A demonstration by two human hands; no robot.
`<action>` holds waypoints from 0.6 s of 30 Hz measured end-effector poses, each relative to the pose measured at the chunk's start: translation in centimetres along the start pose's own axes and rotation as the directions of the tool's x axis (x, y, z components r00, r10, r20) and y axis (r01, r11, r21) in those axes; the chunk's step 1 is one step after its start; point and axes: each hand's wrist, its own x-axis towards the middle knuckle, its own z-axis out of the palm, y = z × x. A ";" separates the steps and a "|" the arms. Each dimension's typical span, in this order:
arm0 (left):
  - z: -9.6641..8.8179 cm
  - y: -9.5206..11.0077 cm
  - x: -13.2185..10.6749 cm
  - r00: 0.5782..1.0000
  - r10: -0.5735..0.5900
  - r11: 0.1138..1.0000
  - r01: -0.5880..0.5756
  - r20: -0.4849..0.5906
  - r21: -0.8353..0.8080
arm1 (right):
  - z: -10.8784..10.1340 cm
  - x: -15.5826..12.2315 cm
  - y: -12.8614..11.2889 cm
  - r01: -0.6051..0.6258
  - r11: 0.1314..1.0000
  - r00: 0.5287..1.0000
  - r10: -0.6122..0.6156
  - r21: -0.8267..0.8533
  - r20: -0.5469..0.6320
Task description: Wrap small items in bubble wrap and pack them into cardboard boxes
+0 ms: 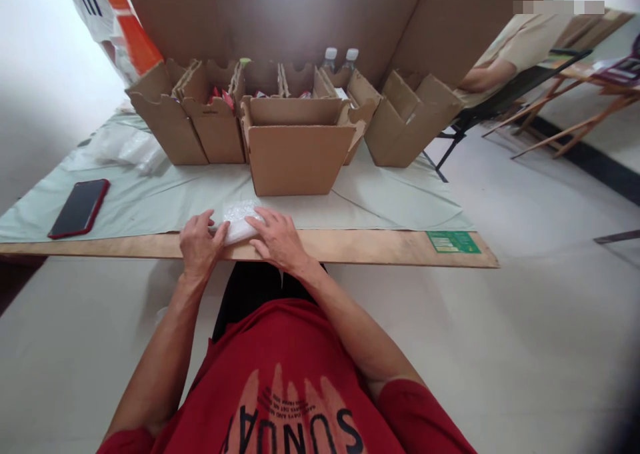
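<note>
A small clear plastic packet [239, 218] lies at the near edge of the table [350, 246], just in front of an open cardboard box [296, 154]. My left hand [199, 244] presses on the packet's left end, fingers curled onto it. On the packet's right end rests my right hand [278, 238], its fingers laid over the plastic. What the packet contains is too small to tell.
Several open cardboard boxes [200, 117] stand in a row behind, two water bottles [339, 59] among them. A phone in a red case [80, 207] lies at the left. A green label [453, 242] is on the table's right edge. Another person [505, 57] sits at the far right.
</note>
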 end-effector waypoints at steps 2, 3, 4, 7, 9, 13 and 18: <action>-0.7 0.3 -0.7 0.996 -0.072 0.996 0.070 -0.048 -0.050 | 0.4 1.0 0.3 -0.007 1.000 0.999 0.006 0.011 0.044; -1.3 0.5 -1.6 0.992 -0.113 0.990 0.108 -0.053 -0.088 | 0.5 1.3 0.4 -0.025 0.999 0.998 0.023 0.035 0.054; -1.9 0.7 -2.7 0.987 -0.157 0.979 0.151 -0.039 -0.135 | 0.7 1.4 0.6 -0.050 0.996 0.997 0.046 0.070 0.055; -3.3 1.4 -6.4 0.954 -0.258 0.915 0.292 0.152 -0.280 | 0.7 0.5 0.7 -0.125 0.970 0.992 0.124 0.207 0.015; -3.5 2.1 -8.2 0.897 -0.289 0.817 0.413 0.335 -0.402 | 0.6 -0.9 0.3 -0.139 0.950 0.989 0.149 0.281 -0.014; -2.1 3.3 -9.1 0.810 -0.313 0.434 0.587 0.496 -0.683 | -0.6 -3.7 -1.1 -0.073 0.945 0.997 0.074 0.320 0.010; -1.1 3.9 -9.6 0.828 -0.309 0.343 0.556 0.467 -0.757 | -2.8 -5.9 -1.9 -0.004 0.930 0.999 -0.017 0.368 0.052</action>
